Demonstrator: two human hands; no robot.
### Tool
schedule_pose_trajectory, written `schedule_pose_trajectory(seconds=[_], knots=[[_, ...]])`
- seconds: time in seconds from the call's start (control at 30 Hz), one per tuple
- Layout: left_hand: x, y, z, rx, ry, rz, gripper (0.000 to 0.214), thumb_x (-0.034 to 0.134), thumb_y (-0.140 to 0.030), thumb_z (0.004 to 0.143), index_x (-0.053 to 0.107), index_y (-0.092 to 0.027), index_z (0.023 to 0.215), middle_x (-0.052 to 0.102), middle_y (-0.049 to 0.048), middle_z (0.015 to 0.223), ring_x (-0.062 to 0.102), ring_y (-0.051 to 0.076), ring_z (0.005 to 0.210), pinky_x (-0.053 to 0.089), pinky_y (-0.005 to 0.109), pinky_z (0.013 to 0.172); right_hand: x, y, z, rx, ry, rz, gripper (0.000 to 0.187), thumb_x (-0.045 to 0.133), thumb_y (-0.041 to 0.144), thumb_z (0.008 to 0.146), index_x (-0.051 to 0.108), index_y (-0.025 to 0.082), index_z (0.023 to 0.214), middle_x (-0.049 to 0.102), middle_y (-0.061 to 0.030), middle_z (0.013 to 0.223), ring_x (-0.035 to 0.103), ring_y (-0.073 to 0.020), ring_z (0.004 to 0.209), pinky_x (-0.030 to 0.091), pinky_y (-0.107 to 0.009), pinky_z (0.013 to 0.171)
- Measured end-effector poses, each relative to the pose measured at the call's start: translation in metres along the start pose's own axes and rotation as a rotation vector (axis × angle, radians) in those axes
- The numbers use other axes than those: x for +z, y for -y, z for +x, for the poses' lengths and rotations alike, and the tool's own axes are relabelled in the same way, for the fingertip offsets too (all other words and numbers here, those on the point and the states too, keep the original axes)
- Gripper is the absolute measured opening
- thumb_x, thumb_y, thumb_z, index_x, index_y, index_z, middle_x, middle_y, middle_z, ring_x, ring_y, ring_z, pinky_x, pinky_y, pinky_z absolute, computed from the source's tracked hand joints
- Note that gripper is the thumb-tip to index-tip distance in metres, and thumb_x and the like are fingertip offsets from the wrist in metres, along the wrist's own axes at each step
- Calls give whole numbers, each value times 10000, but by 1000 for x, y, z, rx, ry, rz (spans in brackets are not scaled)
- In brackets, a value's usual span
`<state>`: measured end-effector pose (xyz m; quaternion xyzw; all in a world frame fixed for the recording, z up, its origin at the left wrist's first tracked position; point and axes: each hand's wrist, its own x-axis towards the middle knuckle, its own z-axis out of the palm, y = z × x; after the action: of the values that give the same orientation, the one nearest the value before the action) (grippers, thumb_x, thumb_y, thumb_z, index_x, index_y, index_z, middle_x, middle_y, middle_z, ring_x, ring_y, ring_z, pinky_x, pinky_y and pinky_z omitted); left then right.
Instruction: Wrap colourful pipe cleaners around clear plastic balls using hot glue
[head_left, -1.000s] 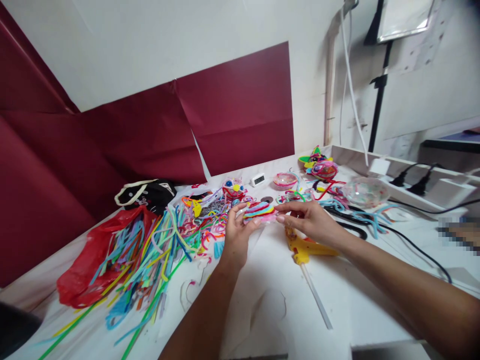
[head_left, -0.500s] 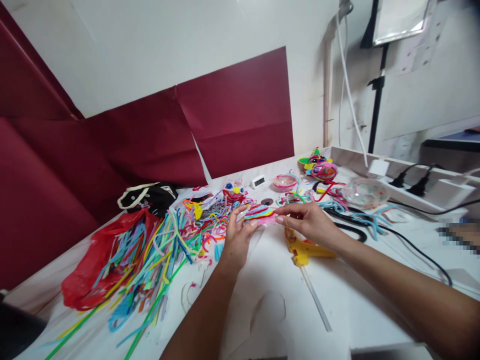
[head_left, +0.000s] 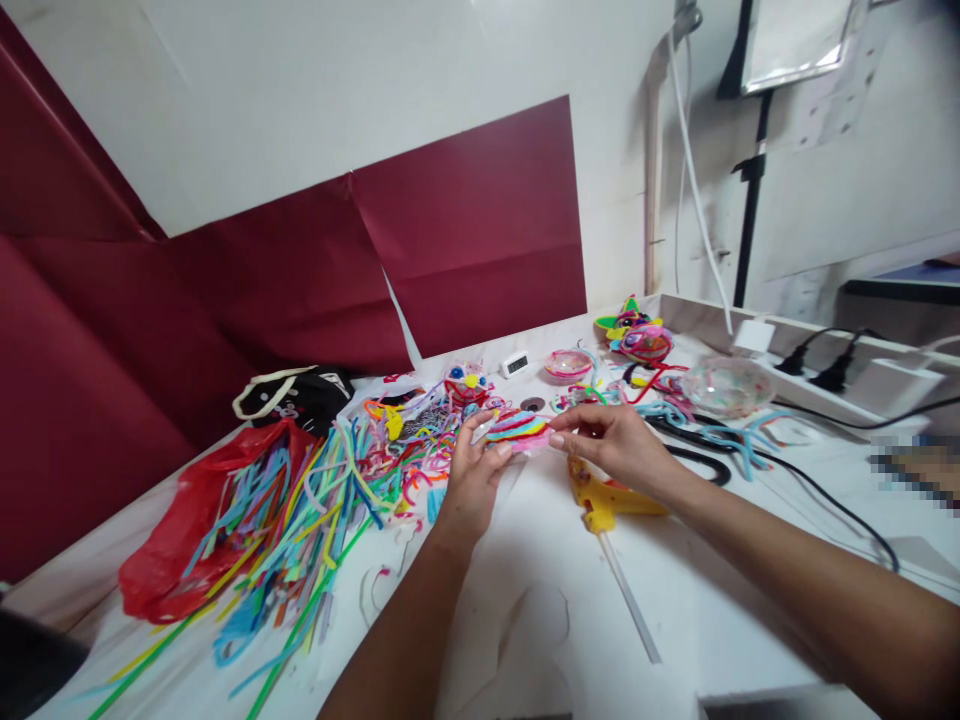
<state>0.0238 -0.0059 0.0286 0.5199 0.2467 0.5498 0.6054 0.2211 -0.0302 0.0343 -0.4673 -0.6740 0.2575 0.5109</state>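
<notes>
Both my hands hold one small craft piece (head_left: 519,428) wrapped in pink, blue and yellow pipe cleaners, just above the white table (head_left: 675,590). My left hand (head_left: 471,475) grips its left side with fingers curled round it. My right hand (head_left: 615,445) pinches its right end between thumb and fingertips. A yellow glue gun (head_left: 604,497) with a white glue stick lies on the table right below my right hand.
A big heap of coloured pipe cleaners (head_left: 315,510) spills from a red plastic bag (head_left: 176,545) at the left. Finished colourful crafts (head_left: 637,340), a clear dome (head_left: 726,386), a small clock (head_left: 516,364), black cables and a power strip (head_left: 855,385) lie at the back right.
The hands and the craft piece stay almost where they were; the view has shifted slightly. My right fingers have adjusted their pinch a little on the piece's right end.
</notes>
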Motion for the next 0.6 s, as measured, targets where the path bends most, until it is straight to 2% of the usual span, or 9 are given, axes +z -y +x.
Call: schedule_pose_trajectory(seconds=[0.2,0.37,0.6], knots=[[-2,0,0,-3,12,-5,461,708,-208,715,522,-228,1136,681,66,1083,661,191,960,477,349,907,0,0,-1,77,24,84,340,709,488,744,744,180,884,697,-35,730,589,-169,605,447,-288,557],[-3,-1,-1,0,47,-17,474,694,-197,730,509,-229,1166,676,71,1103,661,191,976,475,340,907,-1,1,0,36,16,111,296,723,448,738,739,175,852,714,-39,785,596,-177,690,443,-292,620],[-3,-1,-1,-10,48,-26,512,697,-198,718,495,-233,1187,682,61,1056,664,192,957,475,339,898,-1,3,1,60,1,184,340,770,467,673,738,160,814,691,-29,719,566,-155,636,418,-277,582]])
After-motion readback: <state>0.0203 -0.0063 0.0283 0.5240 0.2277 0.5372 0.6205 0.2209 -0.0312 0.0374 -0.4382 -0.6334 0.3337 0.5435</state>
